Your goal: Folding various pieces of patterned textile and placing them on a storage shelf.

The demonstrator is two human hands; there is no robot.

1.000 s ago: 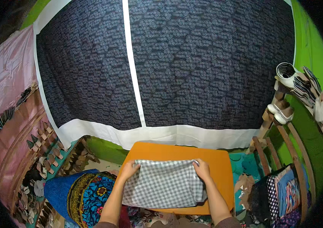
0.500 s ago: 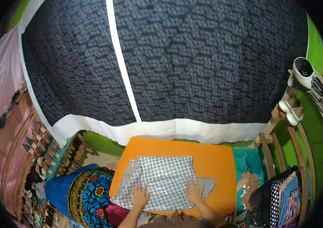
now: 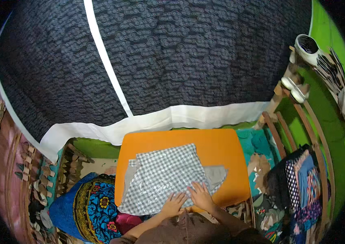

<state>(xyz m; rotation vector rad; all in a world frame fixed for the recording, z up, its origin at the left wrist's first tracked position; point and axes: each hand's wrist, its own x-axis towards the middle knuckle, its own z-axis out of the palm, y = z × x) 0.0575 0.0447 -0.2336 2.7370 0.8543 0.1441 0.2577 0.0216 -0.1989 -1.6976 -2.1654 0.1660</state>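
Observation:
A grey-and-white checked garment (image 3: pixel 164 175) lies spread on a small orange table (image 3: pixel 217 148), with a plain grey part sticking out at its right side. My left hand (image 3: pixel 174 203) rests flat on the cloth's near edge, fingers apart. Close beside it, my right hand (image 3: pixel 200 195) also presses flat on the cloth, near the grey part. Neither hand grips anything.
A large dark patterned curtain with white bands (image 3: pixel 172 61) hangs behind the table. A blue flowered cushion (image 3: pixel 87 203) lies at the left. A wooden rack (image 3: pixel 298 134) with clothes stands at the right, with shoes (image 3: pixel 296 87) on a shelf above.
The cloth was held up by its far corners; now it lies spread on the table. Both hands have drawn back to its near edge and moved close together.

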